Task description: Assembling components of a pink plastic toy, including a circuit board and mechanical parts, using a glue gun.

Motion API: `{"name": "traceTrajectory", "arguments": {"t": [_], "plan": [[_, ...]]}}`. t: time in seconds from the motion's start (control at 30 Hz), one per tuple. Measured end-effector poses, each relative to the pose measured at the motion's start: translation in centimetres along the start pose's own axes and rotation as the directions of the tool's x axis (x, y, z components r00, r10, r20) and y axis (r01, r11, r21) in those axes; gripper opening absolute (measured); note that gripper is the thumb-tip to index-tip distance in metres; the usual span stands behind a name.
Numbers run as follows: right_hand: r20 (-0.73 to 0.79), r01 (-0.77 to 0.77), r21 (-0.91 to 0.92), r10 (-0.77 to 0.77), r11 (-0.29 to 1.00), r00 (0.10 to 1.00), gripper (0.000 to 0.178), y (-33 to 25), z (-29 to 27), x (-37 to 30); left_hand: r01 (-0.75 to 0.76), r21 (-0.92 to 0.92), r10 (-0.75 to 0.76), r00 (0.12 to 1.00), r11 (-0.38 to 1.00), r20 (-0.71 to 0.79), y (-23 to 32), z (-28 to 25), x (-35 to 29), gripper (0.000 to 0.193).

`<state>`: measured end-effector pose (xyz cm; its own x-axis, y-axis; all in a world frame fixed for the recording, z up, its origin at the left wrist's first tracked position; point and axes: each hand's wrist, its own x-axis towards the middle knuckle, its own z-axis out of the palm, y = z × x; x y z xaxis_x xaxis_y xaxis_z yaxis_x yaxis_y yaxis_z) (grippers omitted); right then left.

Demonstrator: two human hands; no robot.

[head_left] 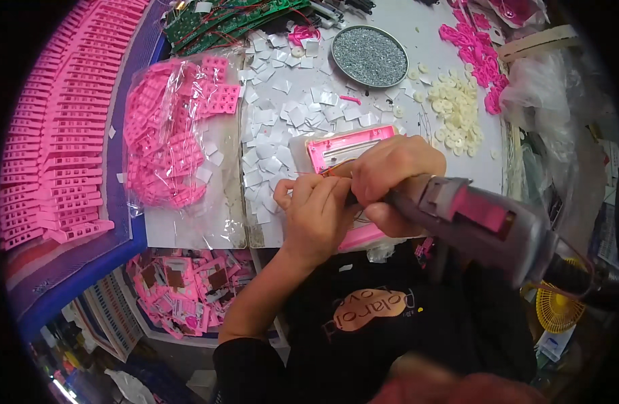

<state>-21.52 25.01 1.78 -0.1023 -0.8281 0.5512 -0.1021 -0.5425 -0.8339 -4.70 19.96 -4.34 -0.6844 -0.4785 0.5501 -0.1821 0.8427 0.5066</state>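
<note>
My right hand is closed around the narrow front of a dark grey power screwdriver, whose body slants toward the lower right. A pink window shows on its side. Against it, my left hand has its fingers bent and pressed together; what they pinch is hidden. Both hands are over a pink plastic casing with silvery strips inside and thin wires near the fingertips. Below the hands, another pink part lies at the table's near edge. The screwdriver's tip is covered by my fingers.
A round tin of small metal screws stands behind. White square pieces and cream discs are scattered around. Left are a bag of pink parts and stacked pink pieces. Green circuit boards lie at the back.
</note>
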Motion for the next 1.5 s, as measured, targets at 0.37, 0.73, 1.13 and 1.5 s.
{"name": "traceTrajectory", "arguments": {"t": [0.37,0.73,1.13,1.5], "plan": [[0.409,0.016,-0.760,0.459,0.650,0.789,0.091,-0.8,-5.5,-2.2,0.190,-0.079,-0.180,0.976,0.979,0.121,-1.1,-0.5,-0.2,0.048],[0.262,-0.526,-0.695,0.853,0.491,0.451,0.045,1.4,-7.2,4.0,0.158,-0.050,-0.156,0.987,0.986,0.045,-0.8,0.6,-1.2,0.057],[0.282,0.219,-0.873,0.085,0.435,0.956,0.040,2.7,-5.9,-2.7,0.141,0.184,-0.168,0.975,0.973,0.145,0.4,0.1,0.1,0.061],[0.039,0.225,-0.932,-0.537,0.285,0.843,0.055,-5.8,-12.1,4.1,0.212,-0.079,-0.208,0.976,0.974,0.064,-3.8,0.3,13.0,0.014]]}}
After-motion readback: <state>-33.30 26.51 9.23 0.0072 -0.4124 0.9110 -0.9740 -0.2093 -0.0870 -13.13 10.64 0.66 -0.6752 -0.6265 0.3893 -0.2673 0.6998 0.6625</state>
